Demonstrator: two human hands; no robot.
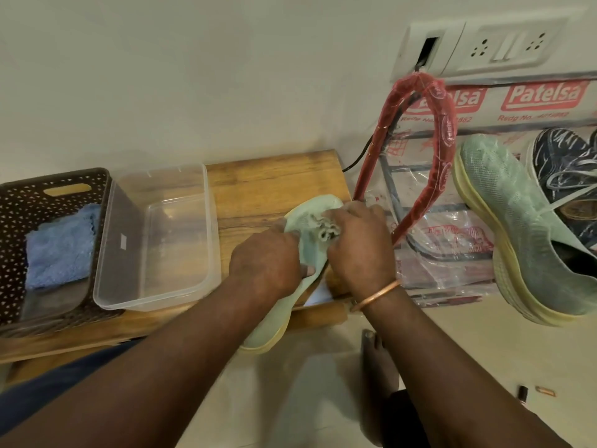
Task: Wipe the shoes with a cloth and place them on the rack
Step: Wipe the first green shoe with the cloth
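The right hand (pixel 358 250) is bunching a grey cloth (pixel 323 229) in its curled fingers and is pressing it on the toe part of a mint-green sneaker (pixel 274 321). The left hand (pixel 265 263) is gripping the same sneaker around its middle, with the fingers curled over the upper. The sneaker is lying slantwise at the right end of the wooden table (pixel 274 176), and its heel is hanging over the front edge.

The sneaker is looking light, with a soft knit upper that is probably giving way under pressure, and a thick foam sole that is stiffer. The sole sides or the heel collar seem the better places to hold it, because the knit may fold.

On the left half of the table a clear plastic container (pixel 214 240) is standing, and at the left end a dark basket (pixel 19 221) is holding a blue cloth (pixel 61 250). To the right of the table the shoe rack (pixel 442 130), wrapped in plastic, is carrying a second mint-green sneaker (pixel 510 227) and a dark blue shoe (pixel 562 163). The way from the table to the rack is short, but the red frame tube is standing in between, so the sneaker probably needs lifting around it.
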